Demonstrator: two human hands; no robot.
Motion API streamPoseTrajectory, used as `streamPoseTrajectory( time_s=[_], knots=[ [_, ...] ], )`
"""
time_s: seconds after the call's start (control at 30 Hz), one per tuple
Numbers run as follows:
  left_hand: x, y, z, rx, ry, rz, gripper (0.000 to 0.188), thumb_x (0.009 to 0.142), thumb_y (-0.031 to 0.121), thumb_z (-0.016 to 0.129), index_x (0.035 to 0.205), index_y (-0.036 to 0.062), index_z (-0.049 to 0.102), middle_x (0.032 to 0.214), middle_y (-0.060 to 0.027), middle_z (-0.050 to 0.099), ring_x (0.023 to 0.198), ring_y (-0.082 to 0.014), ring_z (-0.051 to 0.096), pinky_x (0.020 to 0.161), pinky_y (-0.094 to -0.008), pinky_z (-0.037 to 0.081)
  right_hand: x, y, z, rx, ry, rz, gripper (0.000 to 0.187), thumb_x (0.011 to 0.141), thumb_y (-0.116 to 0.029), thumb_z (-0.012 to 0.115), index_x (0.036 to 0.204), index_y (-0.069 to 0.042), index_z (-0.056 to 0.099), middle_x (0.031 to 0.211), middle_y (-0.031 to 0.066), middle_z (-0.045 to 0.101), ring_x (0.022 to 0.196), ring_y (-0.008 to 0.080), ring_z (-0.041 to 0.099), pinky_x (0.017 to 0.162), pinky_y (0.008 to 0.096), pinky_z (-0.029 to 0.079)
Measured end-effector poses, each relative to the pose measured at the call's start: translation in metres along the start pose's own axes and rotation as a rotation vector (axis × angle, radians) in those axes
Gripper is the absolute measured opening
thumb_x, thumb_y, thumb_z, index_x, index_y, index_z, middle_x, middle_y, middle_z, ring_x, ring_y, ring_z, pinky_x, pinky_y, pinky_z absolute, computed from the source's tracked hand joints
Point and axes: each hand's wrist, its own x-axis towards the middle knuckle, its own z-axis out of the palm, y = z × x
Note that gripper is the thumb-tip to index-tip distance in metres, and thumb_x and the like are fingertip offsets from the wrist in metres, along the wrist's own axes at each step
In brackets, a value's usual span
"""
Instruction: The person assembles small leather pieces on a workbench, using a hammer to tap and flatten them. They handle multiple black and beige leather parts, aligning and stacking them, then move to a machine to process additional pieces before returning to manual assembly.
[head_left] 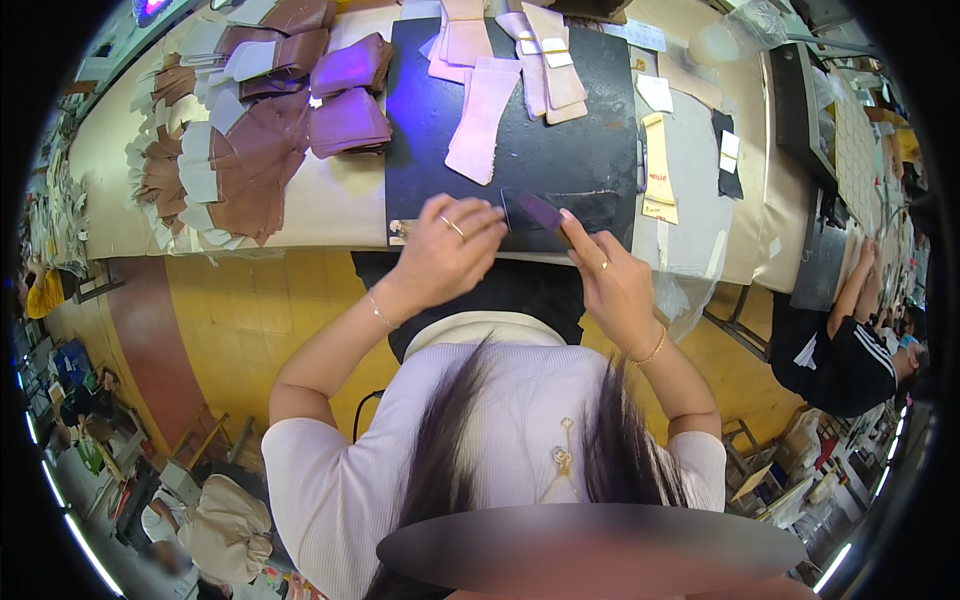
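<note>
My right hand (615,285) is closed in a pinch on a thin, flat, dark purple-sheened piece (541,211); its exact kind is unclear. To the left, my left hand (455,247) has its fingers bent and drawn together, a little blurred, over the front edge of the black work mat (420,150). Whatever those fingers hold, if anything, is hidden. A dark rectangular patch (590,208) lies on the mat beside the right fingers. Beyond my hands lie a pale pink hourglass-shaped leather piece (480,125) and banded pale pieces (560,80).
Brown leather pieces with pale ends (245,170) fan out at the left, beside folded brown stacks (350,122). Right of the mat are a yellow hourglass template (657,170) and a banded black piece (728,155). A clear plastic container (715,42) stands farther back. Another person (840,350) sits at the right.
</note>
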Motion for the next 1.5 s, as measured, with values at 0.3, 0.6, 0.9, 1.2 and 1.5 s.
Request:
streamPoseTrajectory(
  time_s=[0.3,0.6,0.9,1.2,1.5],
  knots=[
    [0.018,-0.010,-0.005,-0.005,0.166,-0.194,0.012,0.074,0.007,0.073,0.085,0.0061,0.069,0.097,-0.0058,0.064,0.093,-0.0258,0.058,0.083,-0.0394,0.043,0.013,-0.009,0.005,0.046,0.013,-0.004,0.057,0.090,-0.014,0.064,0.144,-0.028,0.050,0.075,0.0051,0.055,0.055,0.0248,0.060,0.050,0.0370,0.049],
    [-0.002,0.011,0.011,-0.148,0.080,-0.160,0.011,0.074,0.008,0.074,0.083,0.0060,0.068,0.095,-0.0044,0.064,0.091,-0.0242,0.057,0.082,-0.0386,0.043,0.002,-0.007,-0.004,0.080,0.071,-0.010,0.061,0.089,-0.013,0.065,0.145,-0.027,0.048,0.074,0.0052,0.053,0.057,0.0248,0.060,0.051,0.0369,0.049],
    [0.017,0.002,0.018,-0.068,0.075,-0.195,0.016,0.079,0.012,0.074,0.093,0.0065,0.070,0.095,-0.0028,0.063,0.091,-0.0232,0.056,0.080,-0.0381,0.040,-0.027,0.009,-0.006,-0.158,-0.145,0.188,0.058,0.088,-0.010,0.066,0.142,-0.028,0.052,0.073,0.0052,0.052,0.056,0.0235,0.055,0.050,0.0372,0.045],
    [0.037,0.008,0.023,0.043,-0.069,-0.299,0.048,0.075,0.031,0.080,0.114,0.0054,0.067,0.109,-0.0080,0.057,0.104,-0.0277,0.049,0.084,-0.0401,0.037,-0.035,0.019,-0.014,-0.137,-0.070,0.268,0.055,0.090,-0.012,0.065,0.142,-0.027,0.053,0.070,0.0055,0.051,0.054,0.0240,0.054,0.050,0.0385,0.045],
    [0.034,0.010,0.025,0.083,-0.096,-0.389,0.057,0.073,0.037,0.083,0.118,0.0077,0.065,0.114,-0.0073,0.054,0.109,-0.0281,0.047,0.091,-0.0424,0.036,-0.008,0.006,-0.002,-0.103,-0.039,0.225,0.050,0.095,-0.019,0.060,0.143,-0.030,0.051,0.073,0.0064,0.053,0.056,0.0264,0.060,0.050,0.0392,0.047]
  ],
)
